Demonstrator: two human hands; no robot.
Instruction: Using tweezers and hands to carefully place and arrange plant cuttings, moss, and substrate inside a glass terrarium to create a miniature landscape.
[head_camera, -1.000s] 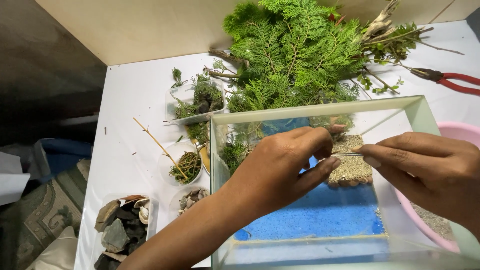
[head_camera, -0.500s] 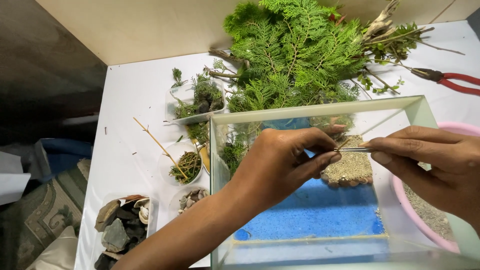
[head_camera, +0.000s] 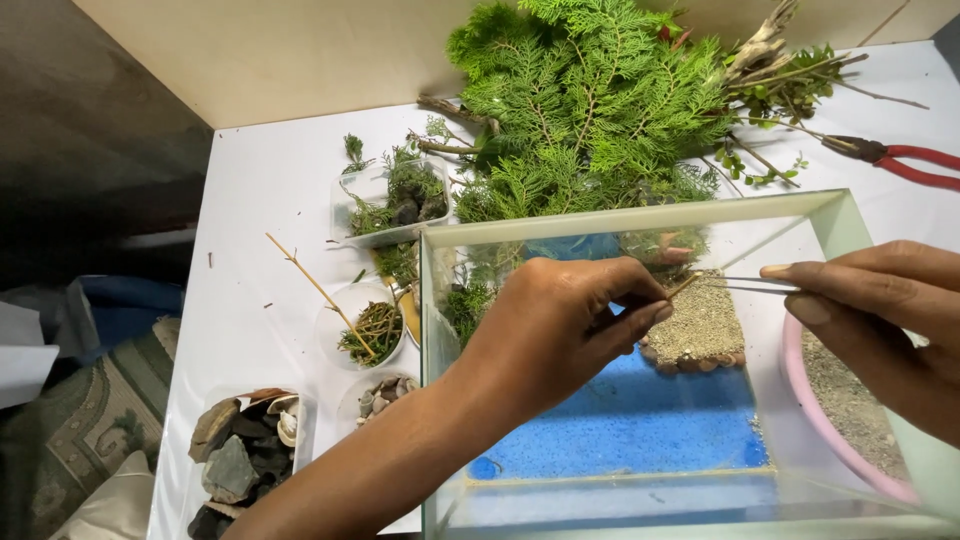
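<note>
Working over a white tabletop (head_camera: 260, 200) with a big heap of green cypress cuttings (head_camera: 590, 100) at the far edge, close enough to grab from. In front of me sits the glass tank (head_camera: 640, 222), floor covered in blue sand (head_camera: 630, 425) with a sand mound (head_camera: 705, 325) edged by small stones at the back. A pink bowl (head_camera: 800, 385) of more sand is tucked against the tank's right wall, so refills are a short reach. Left of the tank I've got small clear tubs: rocks and shells (head_camera: 240, 450), pebbles (head_camera: 380, 398), moss bits (head_camera: 378, 330). Red pliers (head_camera: 900, 160) lie far right. My left hand (head_camera: 560, 330) is down inside the tank, fingers pinched on a thin twig (head_camera: 683, 287) to steady it over the mound. My right hand (head_camera: 880, 310) is gripping metal tweezers (head_camera: 745, 284) pointed at that twig, since fingers are too fat for this.
</note>
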